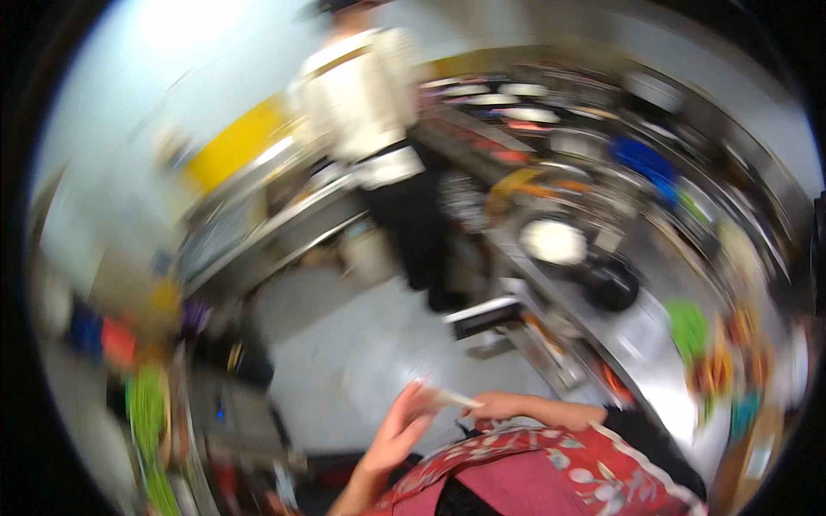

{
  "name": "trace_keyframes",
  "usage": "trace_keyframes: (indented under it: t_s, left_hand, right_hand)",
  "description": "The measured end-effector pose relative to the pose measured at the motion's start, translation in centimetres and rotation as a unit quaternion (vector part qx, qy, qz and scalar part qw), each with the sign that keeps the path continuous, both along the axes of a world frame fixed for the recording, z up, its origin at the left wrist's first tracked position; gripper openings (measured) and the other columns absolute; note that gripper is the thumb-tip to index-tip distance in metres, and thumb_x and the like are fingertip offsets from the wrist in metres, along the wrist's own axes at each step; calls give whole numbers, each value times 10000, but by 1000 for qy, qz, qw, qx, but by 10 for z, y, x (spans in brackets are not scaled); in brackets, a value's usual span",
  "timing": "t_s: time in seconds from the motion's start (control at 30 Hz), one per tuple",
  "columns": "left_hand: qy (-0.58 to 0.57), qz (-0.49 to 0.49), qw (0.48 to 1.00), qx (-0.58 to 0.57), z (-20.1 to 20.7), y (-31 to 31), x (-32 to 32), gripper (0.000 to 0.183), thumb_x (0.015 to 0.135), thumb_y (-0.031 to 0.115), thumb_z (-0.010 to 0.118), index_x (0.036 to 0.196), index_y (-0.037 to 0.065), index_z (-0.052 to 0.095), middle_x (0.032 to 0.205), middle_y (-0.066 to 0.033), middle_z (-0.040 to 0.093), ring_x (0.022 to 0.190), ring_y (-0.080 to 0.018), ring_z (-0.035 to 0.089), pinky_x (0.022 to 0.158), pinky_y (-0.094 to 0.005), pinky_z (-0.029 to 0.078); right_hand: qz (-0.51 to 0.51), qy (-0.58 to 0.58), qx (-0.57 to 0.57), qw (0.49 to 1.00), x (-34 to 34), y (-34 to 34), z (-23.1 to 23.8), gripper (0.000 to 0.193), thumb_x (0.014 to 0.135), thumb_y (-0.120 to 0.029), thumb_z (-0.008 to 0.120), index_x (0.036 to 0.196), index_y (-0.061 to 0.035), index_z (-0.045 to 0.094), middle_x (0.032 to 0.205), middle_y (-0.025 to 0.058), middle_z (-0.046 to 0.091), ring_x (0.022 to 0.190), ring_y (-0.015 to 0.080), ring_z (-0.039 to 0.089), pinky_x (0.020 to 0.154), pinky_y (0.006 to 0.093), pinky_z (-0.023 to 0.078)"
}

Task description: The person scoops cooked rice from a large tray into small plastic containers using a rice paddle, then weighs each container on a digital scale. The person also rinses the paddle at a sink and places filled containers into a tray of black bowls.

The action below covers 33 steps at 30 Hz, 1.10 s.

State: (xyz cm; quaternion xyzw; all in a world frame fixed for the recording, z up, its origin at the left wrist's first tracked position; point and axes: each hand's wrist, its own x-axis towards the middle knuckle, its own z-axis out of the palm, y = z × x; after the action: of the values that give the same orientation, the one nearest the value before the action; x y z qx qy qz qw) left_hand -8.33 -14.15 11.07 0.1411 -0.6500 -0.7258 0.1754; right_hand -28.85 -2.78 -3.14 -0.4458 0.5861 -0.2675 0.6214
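Note:
Motion blur softens the whole picture. My left hand [404, 421] is raised in front of my body, its fingers extended and its thumb apart from them. My right hand [497, 406] is closed at one end of a thin, pale, flat piece [454, 398]; its exact kind is too blurred to name. The other end of this piece reaches toward my left fingertips, and whether it touches them I cannot tell. Below both hands is a red flower-patterned apron [594, 469] on my body.
A person in a white top [361, 95] stands ahead, back turned, by a steel counter [284, 224]. Along the right runs a metal worktop [594, 322] with a white round item [553, 242], a black bowl [613, 282] and green items [686, 331]. Grey floor [344, 344] lies between.

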Motion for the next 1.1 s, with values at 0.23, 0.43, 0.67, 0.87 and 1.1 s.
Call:
trace_keyframes:
  t_s: [0.23, 0.43, 0.67, 0.87, 1.1]
  left_hand:
    - [38, -27, 999, 1, 51, -98, -18, 532, 885, 102, 490, 1369, 34, 279, 1227, -144, 479, 1008, -212, 555, 883, -332, 425]
    - [1, 175, 968, 180, -51, -190, 26, 459, 913, 118, 485, 1334, 31, 326, 1170, -156, 499, 963, -203, 574, 853, -328, 455]
    - [-37, 257, 943, 209, -61, -363, 67, 413, 899, 107, 488, 1284, 9, 376, 1114, -153, 533, 938, -208, 587, 821, -329, 477]
    - [-30, 262, 941, 214, -61, -507, 65, 395, 900, 147, 490, 1260, 14, 396, 1110, -135, 538, 905, -199, 593, 811, -321, 482]
    - [-46, 285, 941, 174, -71, -673, 56, 390, 895, 139, 491, 1252, 10, 401, 1092, -130, 547, 890, -202, 601, 797, -315, 488]
  right_hand:
    - [103, 88, 86, 987, -21, -144, 26, 407, 823, -319, 512, 1183, -132, 541, 787, 25, 609, 565, 106, 549, 450, 250, 423]
    - [28, -30, 55, 998, -26, -287, 14, 426, 837, -131, 465, 1252, -77, 381, 811, 31, 584, 568, 93, 549, 399, 226, 402]
    - [-34, -220, -16, 975, -11, -490, 49, 382, 803, -53, 475, 1177, -9, 409, 865, 92, 571, 620, 135, 576, 468, 248, 486]
    - [-76, -250, -46, 964, -8, -621, 64, 281, 848, -113, 478, 1107, -4, 471, 858, 82, 570, 618, 133, 572, 493, 251, 483]
    - [-48, -227, -47, 972, -24, -797, 46, 235, 899, -167, 478, 1052, 10, 495, 843, 59, 562, 651, 107, 549, 511, 250, 483]
